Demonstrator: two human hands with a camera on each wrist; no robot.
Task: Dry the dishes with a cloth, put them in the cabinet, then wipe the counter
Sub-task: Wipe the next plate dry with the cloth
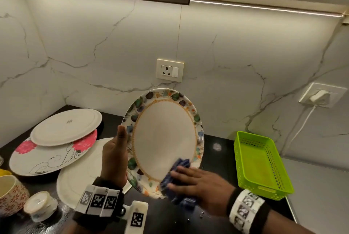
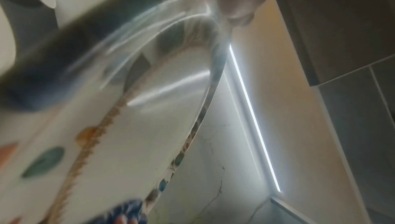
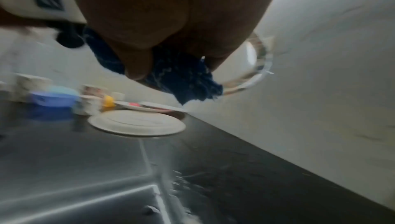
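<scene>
While the round white plate with a leaf-patterned rim [image 1: 164, 139] is held tilted above the black table [image 1: 217, 160], its left edge is gripped by the left hand [image 1: 114, 158], thumb raised along the rim. A crumpled dark blue cloth [image 1: 177, 179] is pressed against the plate's lower right rim by the right hand [image 1: 200, 182], whose fingers are curled over it. Other white plates [image 1: 66, 126] are stacked on the table to the left, and a lime green plastic basket [image 1: 260, 165] is seen to the right.

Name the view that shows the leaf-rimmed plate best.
The head view: the whole leaf-rimmed plate shows, tilted up between both hands. The left wrist view gives only a blurred close-up of its face; the right wrist view catches only a sliver of rim.
</scene>
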